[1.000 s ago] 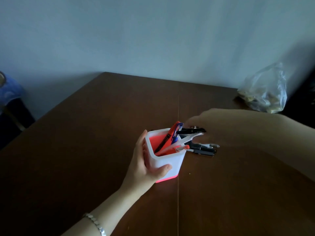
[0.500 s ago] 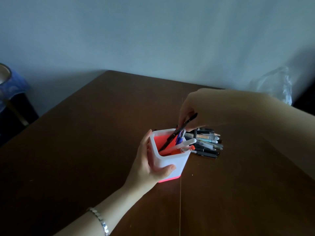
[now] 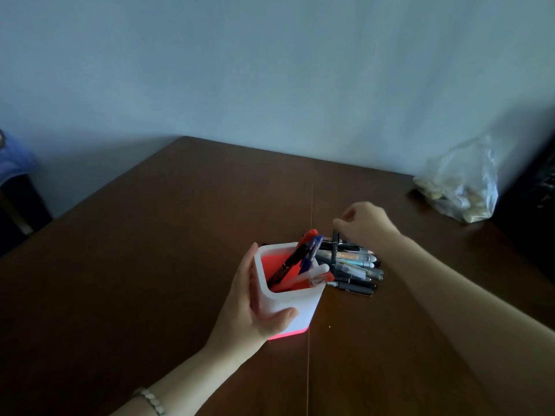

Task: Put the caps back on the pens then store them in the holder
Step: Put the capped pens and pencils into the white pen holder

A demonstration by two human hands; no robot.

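Note:
A white pen holder (image 3: 295, 309) with a red inside and red base stands on the brown table (image 3: 150, 265). My left hand (image 3: 255, 313) is wrapped around its left side. Several capped pens (image 3: 300, 259), red, blue, black and white, lean inside it. Right behind the holder lies a pile of pens (image 3: 356, 270). One black pen (image 3: 334, 250) lies crosswise on the pile. My right hand (image 3: 365, 225) hovers over the pile's far end with fingers curled, fingertips at that pen's far tip. Whether they grip it is unclear.
A clear plastic bag (image 3: 462, 184) with small pale items sits at the table's far right corner, against the blue wall. A dark object stands off the right edge, and a blue-covered item is off the table's left side.
My right hand dropped a black pen into the holder, then pulled back to the far side of the pile. My left hand kept its hold on the holder.

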